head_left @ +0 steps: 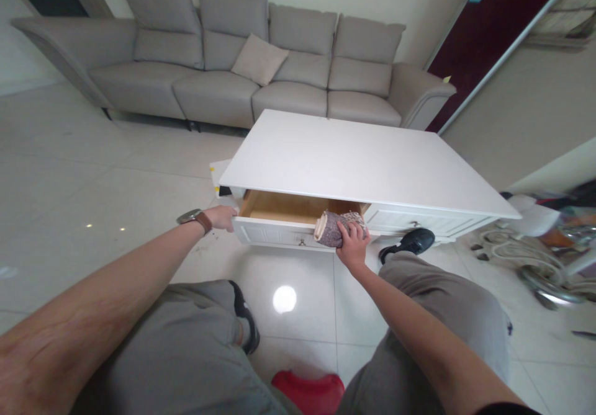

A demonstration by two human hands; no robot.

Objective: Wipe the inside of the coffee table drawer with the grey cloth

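Observation:
A drawer (272, 232) with a white panelled front and a wooden interior stands pulled out of the white coffee table (358, 154). My left hand (222, 217), with a watch on its wrist, is closed around the left end of the drawer front. In my right hand (352, 244) is a folded, speckled grey-brown cloth (329, 229) with a pale inner side. The cloth rests against the top edge of the drawer front near its right end, and my fingers are wrapped over it. A small metal knob (302, 242) shows on the drawer front.
Behind the table stands a long grey sofa (209, 95) with a beige cushion (259, 59). A second, shut drawer (395, 219) is on the right, with my shoe (414, 241) in front. A red seat (310, 393) is beneath me. Hoses (507, 250) and clutter lie at right.

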